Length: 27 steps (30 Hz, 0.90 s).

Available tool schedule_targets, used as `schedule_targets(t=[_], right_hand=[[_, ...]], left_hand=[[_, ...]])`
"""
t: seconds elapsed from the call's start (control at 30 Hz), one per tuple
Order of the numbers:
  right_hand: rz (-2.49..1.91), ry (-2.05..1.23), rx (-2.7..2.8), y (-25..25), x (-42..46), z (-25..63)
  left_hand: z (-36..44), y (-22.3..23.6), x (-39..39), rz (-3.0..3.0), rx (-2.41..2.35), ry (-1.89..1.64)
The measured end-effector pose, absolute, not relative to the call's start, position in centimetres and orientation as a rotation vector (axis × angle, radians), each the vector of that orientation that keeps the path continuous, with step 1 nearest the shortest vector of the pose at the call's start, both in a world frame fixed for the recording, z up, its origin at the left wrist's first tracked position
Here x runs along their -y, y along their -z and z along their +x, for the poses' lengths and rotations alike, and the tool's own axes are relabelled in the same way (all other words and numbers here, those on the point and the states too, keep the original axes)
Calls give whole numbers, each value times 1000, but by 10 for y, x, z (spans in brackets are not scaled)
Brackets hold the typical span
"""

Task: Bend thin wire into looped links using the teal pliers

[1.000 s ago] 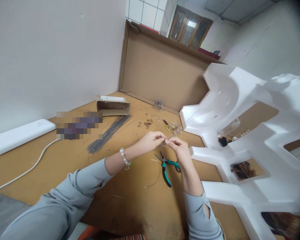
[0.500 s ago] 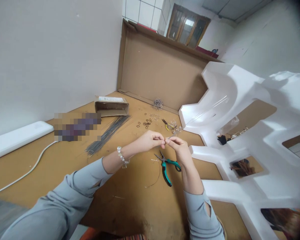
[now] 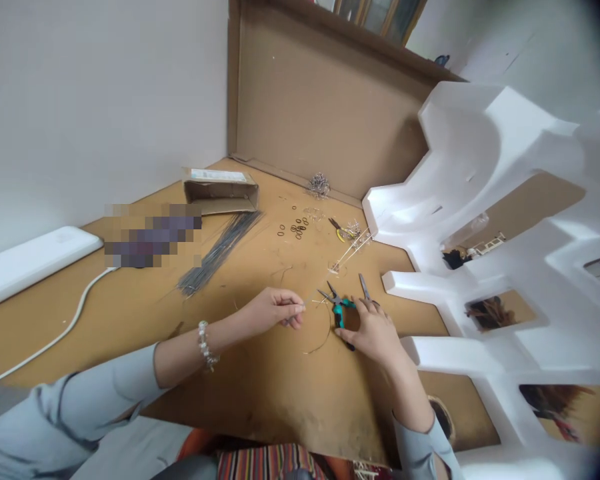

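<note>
My left hand (image 3: 276, 311) is closed in a pinch on a thin silver wire (image 3: 347, 250) that runs up and to the right over the brown board (image 3: 260, 393). My right hand (image 3: 373, 331) rests on the board just right of it. Its thumb and fingers are closed around the handles of the teal-handled pliers (image 3: 339, 308), whose jaws point away to the upper left. A second grey metal tip (image 3: 363, 287) pokes out beyond my right fingers; I cannot tell what tool it belongs to. A dark curved wire offcut (image 3: 323, 340) lies between my hands.
A bundle of straight grey wires (image 3: 221, 250), a small cardboard box (image 3: 220, 189), several small dark rings (image 3: 295, 230), yellow-handled pliers (image 3: 340, 233) and a wire tangle (image 3: 319, 185) lie farther back. White moulded foam (image 3: 480, 200) fills the right. A white device (image 3: 30, 263) with cable (image 3: 55, 339) sits left.
My hands have parted and dropped to the board. The right hand let go of the wire and went down onto the teal pliers; the left keeps the wire. The camera tilted downward.
</note>
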State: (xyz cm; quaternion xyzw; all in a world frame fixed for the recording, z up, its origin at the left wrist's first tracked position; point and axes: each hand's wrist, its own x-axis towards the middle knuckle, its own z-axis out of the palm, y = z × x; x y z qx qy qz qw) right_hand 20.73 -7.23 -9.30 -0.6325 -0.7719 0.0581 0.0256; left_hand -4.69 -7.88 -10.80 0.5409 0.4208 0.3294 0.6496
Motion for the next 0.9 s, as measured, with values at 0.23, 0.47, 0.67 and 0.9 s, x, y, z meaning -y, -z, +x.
schedule_targets(t=[0.23,0.47,0.67,0.9], right_hand=[[-2048,235,2516,104,79,186],[-2196,-58,2252,104,70,197],[-1786,-988,2113,76,70,212],[-1956,-594,2128,90,63,192]], left_hand=[[-50,124,75,1219,-880,-740],[-54,116,76,1187,-860,-759],[-56,115,72,1183,-942,-818],[-61,119,66,1142,-958,-871]])
